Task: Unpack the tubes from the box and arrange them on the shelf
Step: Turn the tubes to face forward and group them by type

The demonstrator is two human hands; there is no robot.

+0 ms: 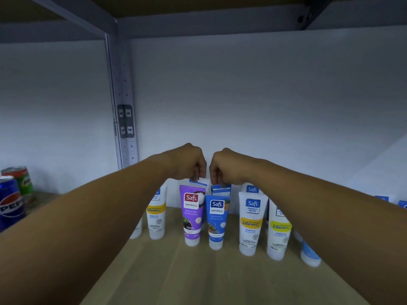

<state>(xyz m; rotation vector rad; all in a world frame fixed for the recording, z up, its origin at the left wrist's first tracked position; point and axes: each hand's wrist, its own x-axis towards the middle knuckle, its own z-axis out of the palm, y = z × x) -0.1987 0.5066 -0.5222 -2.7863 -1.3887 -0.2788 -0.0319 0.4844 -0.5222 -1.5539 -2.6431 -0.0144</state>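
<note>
Both my arms reach to the back of the brown shelf board [198, 278]. My left hand [189, 164] pinches the top edge of a blue tube [199, 184] standing behind the purple tube [192, 214]. My right hand [224, 168] pinches the top of another blue tube [221, 189] behind the front blue tube [217, 221]. White Vitamin C tubes stand cap-down at the right [251, 223], [278, 232] and at the left [156, 214]. The box is not in view.
A Pepsi can [10, 201] and a green-and-red can [21, 179] stand on the neighbouring shelf at the left. A metal upright post [124, 111] separates the bays. More tubes [309, 253] stand under my right forearm. A white wall is behind.
</note>
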